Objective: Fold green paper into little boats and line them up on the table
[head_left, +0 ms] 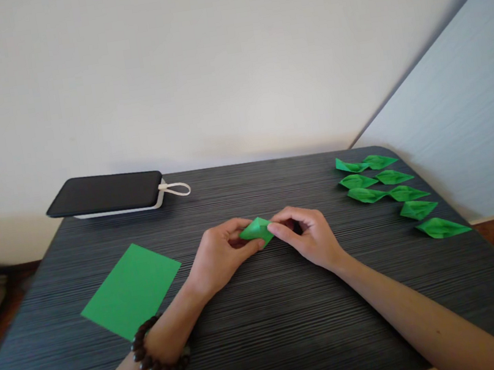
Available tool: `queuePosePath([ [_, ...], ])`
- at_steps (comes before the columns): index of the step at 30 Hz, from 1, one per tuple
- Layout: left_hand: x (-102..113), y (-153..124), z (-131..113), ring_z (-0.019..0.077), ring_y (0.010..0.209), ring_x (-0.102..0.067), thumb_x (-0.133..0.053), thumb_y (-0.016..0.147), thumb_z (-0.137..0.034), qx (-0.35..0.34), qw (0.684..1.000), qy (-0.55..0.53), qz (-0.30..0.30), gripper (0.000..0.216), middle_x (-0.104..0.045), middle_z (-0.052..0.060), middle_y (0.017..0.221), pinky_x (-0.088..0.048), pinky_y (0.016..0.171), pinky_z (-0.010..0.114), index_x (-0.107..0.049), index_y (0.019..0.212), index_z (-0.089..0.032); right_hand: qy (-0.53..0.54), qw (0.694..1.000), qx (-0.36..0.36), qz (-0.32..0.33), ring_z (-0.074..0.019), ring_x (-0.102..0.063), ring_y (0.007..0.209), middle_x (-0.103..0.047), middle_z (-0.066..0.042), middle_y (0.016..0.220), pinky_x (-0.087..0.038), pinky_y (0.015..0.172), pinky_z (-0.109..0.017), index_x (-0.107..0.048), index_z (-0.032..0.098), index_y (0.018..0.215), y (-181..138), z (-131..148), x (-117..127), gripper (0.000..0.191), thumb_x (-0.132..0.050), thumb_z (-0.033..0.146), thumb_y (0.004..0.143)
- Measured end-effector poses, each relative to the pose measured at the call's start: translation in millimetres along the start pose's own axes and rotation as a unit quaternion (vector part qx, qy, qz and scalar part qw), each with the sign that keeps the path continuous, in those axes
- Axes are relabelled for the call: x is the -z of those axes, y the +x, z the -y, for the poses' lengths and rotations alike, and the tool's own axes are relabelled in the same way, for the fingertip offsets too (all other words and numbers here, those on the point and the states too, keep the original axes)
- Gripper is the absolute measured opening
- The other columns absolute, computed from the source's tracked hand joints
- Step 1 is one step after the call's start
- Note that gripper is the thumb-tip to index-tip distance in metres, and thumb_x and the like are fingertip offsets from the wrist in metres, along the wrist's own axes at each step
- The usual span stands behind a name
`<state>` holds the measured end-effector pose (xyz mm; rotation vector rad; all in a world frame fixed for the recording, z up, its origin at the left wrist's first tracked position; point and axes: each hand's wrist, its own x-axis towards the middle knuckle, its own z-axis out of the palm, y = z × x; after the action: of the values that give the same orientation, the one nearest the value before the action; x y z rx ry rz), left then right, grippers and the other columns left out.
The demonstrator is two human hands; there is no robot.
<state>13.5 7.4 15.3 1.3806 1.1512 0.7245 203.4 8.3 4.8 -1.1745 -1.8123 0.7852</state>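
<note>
The left hand [221, 254] and right hand [311, 236] pinch the green folded paper [256, 229] in their fingers. If the 2 hands tug, it could rip. Left of the fingers, the beaded bracelet [152, 368] could crease the flat green paper sheet [131, 290].

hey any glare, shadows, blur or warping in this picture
In the head view: no harsh glare, just a paler patch on the wall; a soft shadow beneath the black device; table stretched towards the corners; folded green paper slightly soft.
</note>
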Motion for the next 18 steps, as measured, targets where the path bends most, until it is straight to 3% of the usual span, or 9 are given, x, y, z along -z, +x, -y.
queuePosePath([
  [5,0.4,0.5,0.7,0.0213,0.082,-0.068,-0.071,0.069,-0.034,-0.006,1.000,-0.002,0.010,0.040,-0.072,0.004,0.088,-0.053,0.076,0.032,-0.059,0.103,-0.018,0.009,1.000,0.012,-0.005,-0.0098,-0.052,0.056,-0.066,0.001,0.068,-0.040,0.054,-0.023,-0.067,0.020,0.074,0.2,0.6,0.0,0.016,-0.059,0.031,0.083],
  [9,1.4,0.3,0.8,0.0200,0.077,-0.067,-0.068,0.072,-0.036,-0.006,0.998,0.056,0.001,0.032,-0.072,0.003,0.085,-0.052,0.069,0.029,-0.063,0.099,-0.019,0.003,0.998,0.062,-0.019,-0.0107,-0.054,0.061,-0.065,0.000,0.077,-0.043,0.058,-0.025,-0.066,0.021,0.086,-0.3,-0.7,-2.3,0.009,-0.060,0.027,0.082],
  [12,1.1,0.0,1.2,0.0189,0.074,-0.066,-0.067,0.072,-0.037,-0.017,0.997,0.081,-0.010,0.028,-0.072,0.001,0.081,-0.050,0.065,0.026,-0.067,0.094,-0.021,-0.009,0.993,0.108,-0.044,-0.0107,-0.054,0.065,-0.061,-0.003,0.092,-0.047,0.062,-0.027,-0.063,0.024,0.100,-1.1,-0.9,-4.0,0.020,-0.062,0.022,0.080],
  [18,0.0,-1.2,2.6,0.0177,0.071,-0.063,-0.062,0.076,-0.037,-0.038,0.996,0.086,0.005,0.022,-0.069,-0.001,0.074,-0.047,0.061,0.023,-0.071,0.086,-0.020,-0.039,0.982,0.178,-0.051,-0.0141,-0.055,0.079,-0.052,-0.003,0.096,-0.051,0.069,-0.032,-0.066,0.028,0.096,-3.0,-0.1,-5.3,0.019,-0.064,0.021,0.079],
])
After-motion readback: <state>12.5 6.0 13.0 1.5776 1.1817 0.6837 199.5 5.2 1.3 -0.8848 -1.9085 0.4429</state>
